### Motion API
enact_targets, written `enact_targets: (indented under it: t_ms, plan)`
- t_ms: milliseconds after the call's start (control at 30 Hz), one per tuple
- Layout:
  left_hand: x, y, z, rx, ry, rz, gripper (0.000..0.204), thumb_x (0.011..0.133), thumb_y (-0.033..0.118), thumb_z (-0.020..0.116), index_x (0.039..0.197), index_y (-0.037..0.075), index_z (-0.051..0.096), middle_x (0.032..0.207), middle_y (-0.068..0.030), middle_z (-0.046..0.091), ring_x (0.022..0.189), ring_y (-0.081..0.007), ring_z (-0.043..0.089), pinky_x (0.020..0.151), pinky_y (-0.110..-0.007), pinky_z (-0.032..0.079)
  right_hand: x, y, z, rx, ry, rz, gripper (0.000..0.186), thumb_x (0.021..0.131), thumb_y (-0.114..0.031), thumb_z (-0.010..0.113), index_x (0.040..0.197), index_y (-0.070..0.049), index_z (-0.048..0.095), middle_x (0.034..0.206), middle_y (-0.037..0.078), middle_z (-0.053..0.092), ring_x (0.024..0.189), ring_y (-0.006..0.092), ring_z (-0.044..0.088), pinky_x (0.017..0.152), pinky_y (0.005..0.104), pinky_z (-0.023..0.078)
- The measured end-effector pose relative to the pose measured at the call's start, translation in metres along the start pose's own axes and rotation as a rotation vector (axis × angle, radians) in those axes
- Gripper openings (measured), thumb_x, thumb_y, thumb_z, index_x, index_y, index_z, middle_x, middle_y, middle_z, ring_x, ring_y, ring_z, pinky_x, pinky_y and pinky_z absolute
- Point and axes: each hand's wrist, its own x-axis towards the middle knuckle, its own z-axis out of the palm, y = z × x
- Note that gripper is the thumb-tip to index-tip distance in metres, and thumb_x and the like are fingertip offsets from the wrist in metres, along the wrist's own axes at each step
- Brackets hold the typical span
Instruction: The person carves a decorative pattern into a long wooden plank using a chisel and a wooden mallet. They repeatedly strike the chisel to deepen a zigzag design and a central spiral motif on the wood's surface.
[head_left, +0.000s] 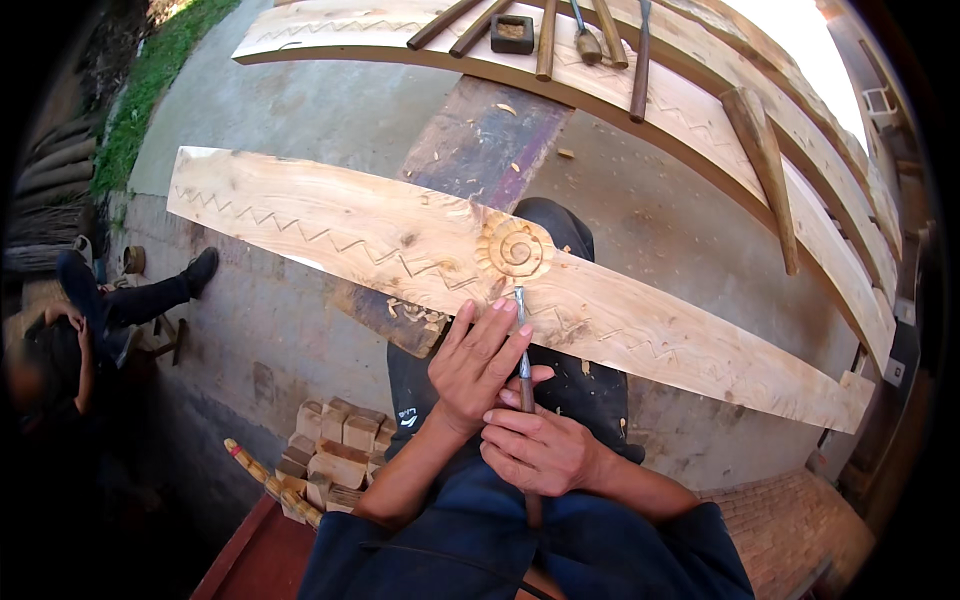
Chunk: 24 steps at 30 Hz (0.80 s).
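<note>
A long pale wooden board (350, 225) lies across in front of me, with a zigzag line cut along it. Near its middle is a carved round flower with a spiral centre (518, 248). My right hand (540, 450) is wrapped round the brown handle of a carving chisel (524, 345). My left hand (478, 365) rests its fingers along the metal shaft, guiding it, with fingertips at the board's near edge. The chisel's tip touches the wood just below the carved flower. Part of the handle is hidden by my right hand.
Several chisels (546, 40), a small dark square box (512, 34) and a wooden mallet (760, 160) lie on more boards at the far side. Wood blocks (340, 450) are piled at lower left. Another person (90, 320) sits at far left. Shavings (420, 312) litter the bench.
</note>
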Motion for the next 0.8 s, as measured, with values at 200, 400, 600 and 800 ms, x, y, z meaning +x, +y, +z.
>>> enact_targets:
  t_ms: [200, 400, 600, 800]
  plan:
    - [-0.003, 0.000, -0.001, -0.024, -0.008, -0.001, 0.055, 0.096, 0.047, 0.087, 0.132, 0.008, 0.077, 0.134, -0.0187, 0.080, 0.132, -0.0390, 0.075, 0.119, -0.061, 0.052, -0.008, -0.005, 0.002, 0.031, -0.010, 0.038, 0.038, 0.087, -0.028, 0.092, 0.074, -0.005, 0.064, 0.103, 0.016, 0.076, 0.111, 0.0334, 0.076, 0.099, 0.0492, 0.067]
    - [-0.005, -0.001, -0.002, -0.028, -0.008, -0.008, 0.054, 0.097, 0.046, 0.087, 0.132, 0.006, 0.077, 0.133, -0.0197, 0.081, 0.133, -0.0396, 0.075, 0.120, -0.060, 0.051, -0.005, -0.003, 0.006, 0.051, 0.004, 0.029, 0.045, 0.088, -0.026, 0.093, 0.069, -0.006, 0.057, 0.098, 0.016, 0.075, 0.107, 0.0347, 0.076, 0.101, 0.0529, 0.068]
    - [-0.004, -0.002, 0.000, -0.026, -0.005, -0.006, 0.054, 0.098, 0.046, 0.085, 0.133, 0.006, 0.076, 0.133, -0.0209, 0.080, 0.133, -0.0398, 0.075, 0.119, -0.060, 0.052, -0.007, -0.002, 0.009, 0.080, 0.025, 0.044, 0.039, 0.086, -0.016, 0.091, 0.070, -0.006, 0.057, 0.100, 0.016, 0.075, 0.111, 0.0356, 0.076, 0.104, 0.0543, 0.067]
    - [-0.006, -0.002, 0.000, -0.015, -0.014, -0.002, 0.054, 0.099, 0.046, 0.085, 0.135, 0.006, 0.075, 0.135, -0.0209, 0.080, 0.133, -0.0394, 0.074, 0.120, -0.059, 0.052, -0.006, -0.003, 0.008, 0.122, 0.039, 0.071, 0.034, 0.087, -0.012, 0.089, 0.073, -0.003, 0.060, 0.104, 0.018, 0.075, 0.118, 0.0373, 0.075, 0.098, 0.0485, 0.068]
